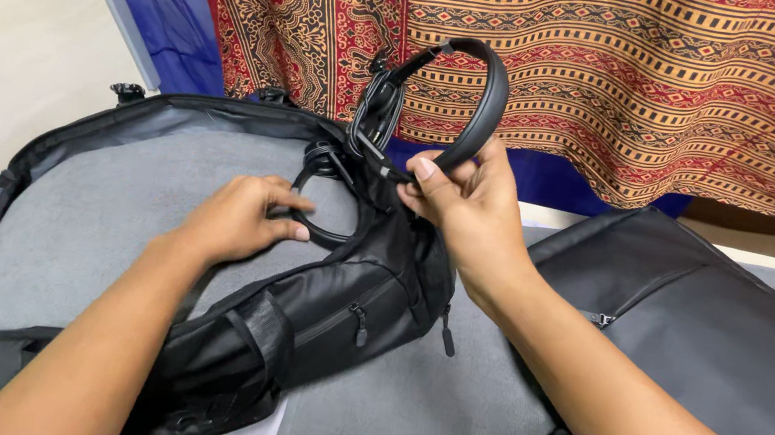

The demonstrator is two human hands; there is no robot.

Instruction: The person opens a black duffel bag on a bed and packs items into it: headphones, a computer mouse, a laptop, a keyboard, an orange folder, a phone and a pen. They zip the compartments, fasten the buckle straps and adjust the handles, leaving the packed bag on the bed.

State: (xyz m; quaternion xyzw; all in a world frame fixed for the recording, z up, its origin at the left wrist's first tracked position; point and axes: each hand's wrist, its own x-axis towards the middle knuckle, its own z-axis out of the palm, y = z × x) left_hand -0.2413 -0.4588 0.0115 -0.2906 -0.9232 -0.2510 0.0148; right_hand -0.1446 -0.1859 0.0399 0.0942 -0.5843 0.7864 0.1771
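Right hand [470, 204]: pinching black headset [469, 108] by its band (held upright).
Left hand [241, 217]: closed on the headset's lower ring, just below, over open grey backpack [83, 225].

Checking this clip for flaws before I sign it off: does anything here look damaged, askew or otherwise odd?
Nothing looks damaged or spilled. The right hand holds black headphones by the headband over an open black backpack, while the left hand grips a loop of black cable hanging from them.

A red and orange patterned cloth [649, 83] hangs across the back, with blue fabric [160, 4] beside and beneath it. To the left lies a pale cream floor [8, 43], evenly lit.
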